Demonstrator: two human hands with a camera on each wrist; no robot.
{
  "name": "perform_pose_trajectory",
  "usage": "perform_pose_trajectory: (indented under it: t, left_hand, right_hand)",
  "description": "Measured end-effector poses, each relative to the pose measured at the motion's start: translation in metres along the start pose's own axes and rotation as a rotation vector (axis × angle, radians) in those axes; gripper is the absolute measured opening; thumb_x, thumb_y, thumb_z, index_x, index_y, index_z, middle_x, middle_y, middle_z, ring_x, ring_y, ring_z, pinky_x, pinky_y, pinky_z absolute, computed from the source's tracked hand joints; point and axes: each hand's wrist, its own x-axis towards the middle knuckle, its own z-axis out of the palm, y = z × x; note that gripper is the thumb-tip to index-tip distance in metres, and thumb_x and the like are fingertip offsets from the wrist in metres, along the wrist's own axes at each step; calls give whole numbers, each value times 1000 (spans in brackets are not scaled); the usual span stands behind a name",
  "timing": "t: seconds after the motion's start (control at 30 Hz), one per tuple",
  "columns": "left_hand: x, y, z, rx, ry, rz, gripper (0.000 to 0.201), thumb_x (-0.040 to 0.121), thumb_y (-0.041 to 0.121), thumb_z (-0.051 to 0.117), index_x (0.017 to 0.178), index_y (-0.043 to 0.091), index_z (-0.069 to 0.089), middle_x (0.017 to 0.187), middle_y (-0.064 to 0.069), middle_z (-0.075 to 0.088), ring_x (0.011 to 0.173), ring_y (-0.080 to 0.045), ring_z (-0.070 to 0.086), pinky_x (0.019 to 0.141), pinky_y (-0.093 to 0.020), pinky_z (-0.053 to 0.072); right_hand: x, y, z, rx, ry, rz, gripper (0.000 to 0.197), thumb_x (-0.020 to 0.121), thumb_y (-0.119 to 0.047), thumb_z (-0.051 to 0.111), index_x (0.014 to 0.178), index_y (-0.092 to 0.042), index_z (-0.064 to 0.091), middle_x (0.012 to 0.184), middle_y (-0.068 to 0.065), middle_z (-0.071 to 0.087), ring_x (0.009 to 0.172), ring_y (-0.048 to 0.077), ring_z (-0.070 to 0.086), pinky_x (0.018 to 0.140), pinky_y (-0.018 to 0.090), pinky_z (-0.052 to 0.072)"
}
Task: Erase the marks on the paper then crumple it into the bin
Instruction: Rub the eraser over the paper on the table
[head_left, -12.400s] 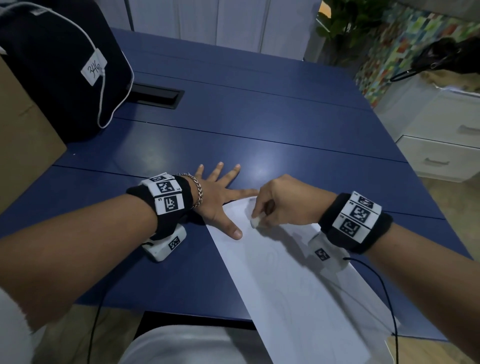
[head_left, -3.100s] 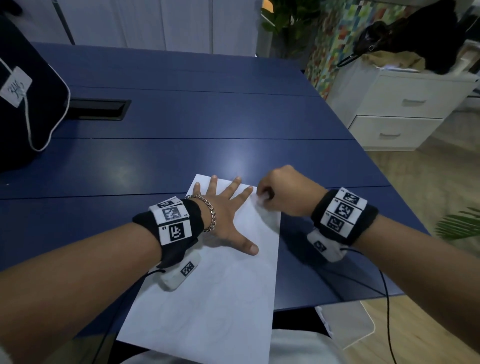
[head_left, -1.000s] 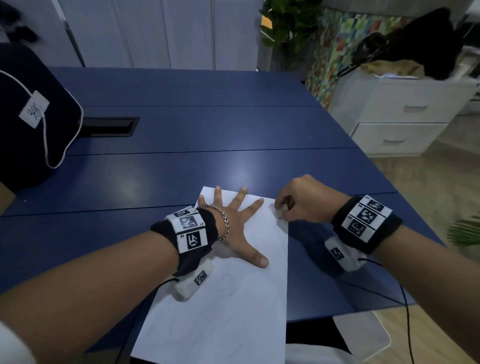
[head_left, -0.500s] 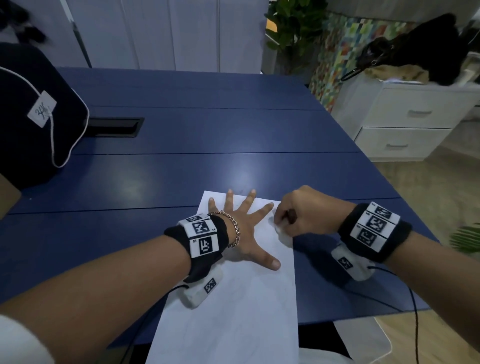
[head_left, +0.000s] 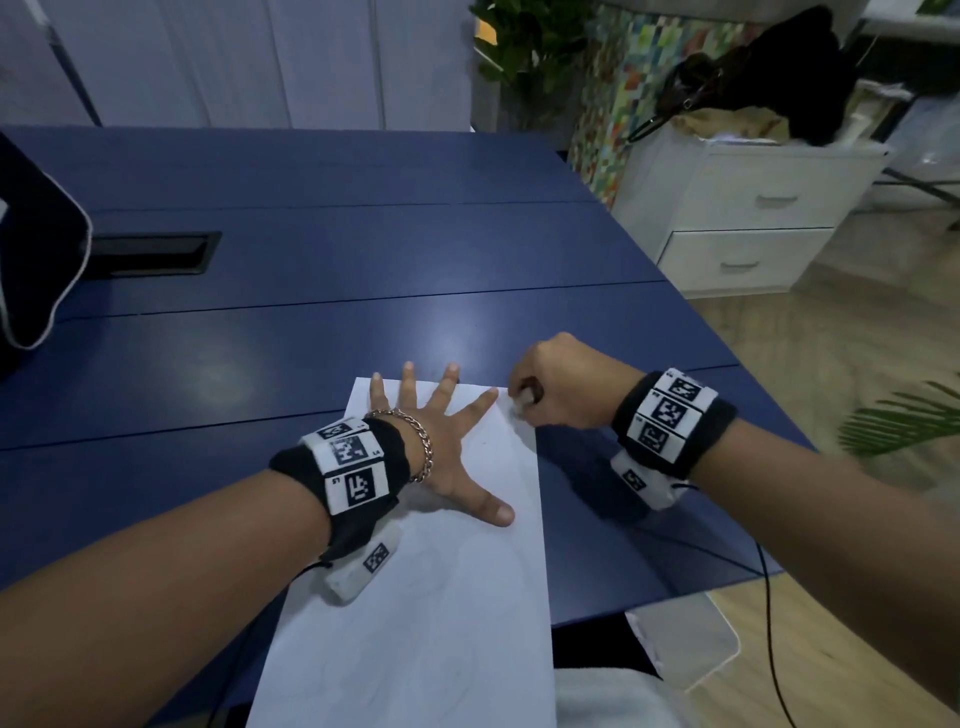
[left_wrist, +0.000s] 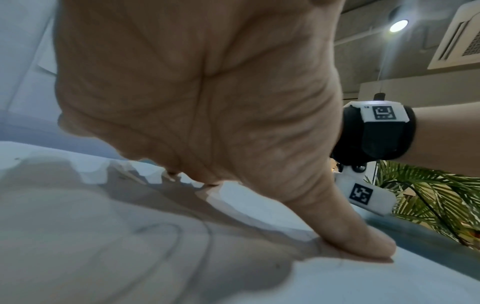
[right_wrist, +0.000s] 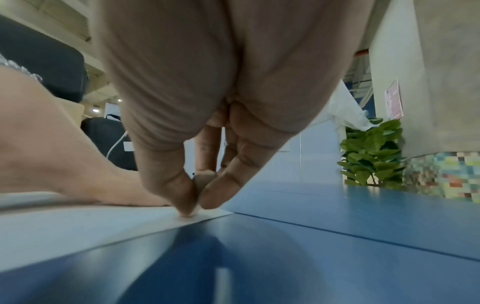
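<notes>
Head view. Item: one white rectangular sheet of paper (head_left: 447, 597), lying flat on the dark blue panelled desk (head_left: 322, 260). Its long axis runs from my lap toward the far side of the desk, tilted slightly so the far end leans right; the near short end overhangs the desk edge. Faint pencil marks (head_left: 447, 670) remain on the near half, so I judge the erasing unfinished. My left hand (head_left: 441, 452): fingers straight and spread, palm flat on the far half of the sheet, grasping nothing; it serves as a weight so the paper does not slide or buckle under rubbing. My right hand (head_left: 556, 387): clenched round a small white eraser (head_left: 522, 399), pressed at the far right corner of the sheet, just beside my left index fingertip. No bin in sight here. Also present: a black bag (head_left: 36, 260) at the left edge, a white drawer cabinet (head_left: 748, 218) beyond the desk.

Left wrist view. My left hand (left_wrist: 197, 98) from beneath: palm arched over the sheet (left_wrist: 130, 257), thumb tip pressed down on it. Curved pencil lines (left_wrist: 166, 228) show under the palm.

Right wrist view. My right hand (right_wrist: 207, 102): thumb and fingers meet in a pinch grip low at the sheet's (right_wrist: 78, 222) corner, where the edge meets the blue desk (right_wrist: 337, 236). The eraser (right_wrist: 205, 182) is only just glimpsed between them. The low, tight hold suits firm rubbing at an edge that could otherwise lift or tear.
</notes>
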Motion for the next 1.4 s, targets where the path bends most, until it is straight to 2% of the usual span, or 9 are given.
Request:
perform_pose_trajectory:
  t: [0.13, 0.27, 0.43, 0.6, 0.77, 0.87, 1.03, 1.17, 1.4]
  left_hand:
    - [-2, -1, 1, -27, -7, 1, 154, 38, 111, 57, 151, 59, -35, 164, 6, -48, 148, -49, -42, 114, -77, -24]
    - [-2, -2, 2, -61, -18, 14, 154, 39, 109, 59, 151, 60, -35, 162, 8, -50, 150, -48, -40, 117, -79, -14]
    - [-2, -2, 1, -78, -38, 13, 154, 40, 108, 61, 150, 61, -35, 160, 9, -52, 149, -47, -42, 116, -81, -11]
    - [-4, 0, 0, -68, -22, 17, 152, 44, 106, 63, 152, 60, -32, 162, 8, -49, 150, -48, -40, 116, -83, -10]
    - [0, -8, 4, -27, -5, 26, 150, 39, 113, 52, 150, 62, -33, 164, 11, -47, 152, -47, -38, 115, -81, -14]
    - [1, -22, -13, 34, -38, 42, 142, 48, 111, 51, 156, 60, -25, 170, 11, -35, 157, -47, -28, 115, -80, -16]
    - [5, -32, -19, 0, 50, 187, 138, 59, 93, 75, 164, 51, -3, 176, 6, -23, 159, -40, -26, 121, -74, -13]
    - [14, -37, -13, -10, 3, 156, 143, 49, 102, 68, 153, 66, -23, 168, 10, -41, 153, -41, -39, 117, -78, -18]
    - [21, -40, -10, -3, -29, 125, 144, 39, 107, 64, 142, 75, -30, 162, 12, -49, 148, -43, -45, 111, -81, -22]
  right_hand:
    - [-8, -9, 1, -26, -149, -74, 25, 77, -26, 73, 102, -28, 79, 87, -9, 72, 72, 7, 62, 67, 22, 53]
    - [-1, 2, 1, -46, -2, -6, 17, 83, -20, 62, 91, -21, 77, 86, -5, 70, 71, 15, 61, 71, 39, 60]
    - [-10, -12, 3, -33, -129, -102, 23, 80, -24, 72, 101, -25, 79, 87, -8, 71, 71, 7, 61, 64, 19, 49]
    - [-1, 10, -9, -4, 46, 9, 17, 80, -18, 69, 94, -21, 78, 87, -8, 73, 74, 11, 66, 70, 32, 60]
    - [-5, -10, -3, 6, -28, -65, 18, 87, -20, 68, 102, -25, 78, 87, -15, 69, 77, 9, 64, 73, 25, 56]
    - [-1, 0, 2, -21, -14, -19, 17, 88, -18, 66, 99, -24, 78, 88, -12, 67, 80, 13, 62, 73, 29, 54]
    - [7, 11, -3, 32, -58, 69, 15, 83, -25, 77, 98, -26, 78, 84, -17, 65, 80, 9, 65, 71, 23, 52]
    - [9, 8, -2, 33, -16, 90, 14, 84, -22, 72, 97, -24, 78, 85, -12, 69, 80, 13, 67, 70, 25, 53]
    - [-8, -8, 6, 14, -85, -39, 16, 82, -23, 70, 95, -29, 78, 83, -12, 70, 73, 5, 62, 66, 22, 53]
